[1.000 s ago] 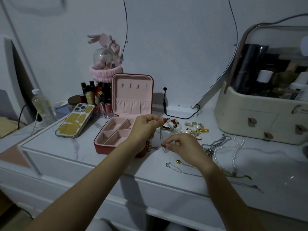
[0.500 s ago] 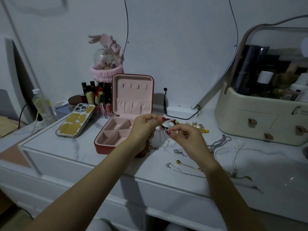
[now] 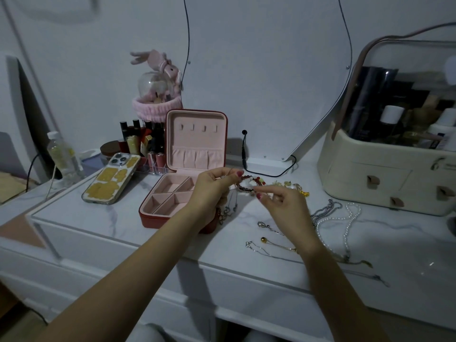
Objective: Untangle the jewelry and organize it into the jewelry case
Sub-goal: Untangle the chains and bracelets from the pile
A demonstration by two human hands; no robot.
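Dimly lit white marble vanity (image 3: 103,218), both hands pinching a thin chain (image 3: 233,201) (left (image 3: 212,191), right (image 3: 283,206)), open jewelry case (image 3: 177,193).

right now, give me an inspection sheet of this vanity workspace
surface: white marble-look vanity top, dim light
job's things: jewelry case open, compartments look empty; thin chain pinched between both hands; beaded bracelet, pearl necklace, pendants loose on top
clutter: phone, water bottle, lipsticks, cosmetics organizer
grippers: left hand and right hand each pinch the chain
cables: black cable behind case
surroundings: white wall, mirror edge
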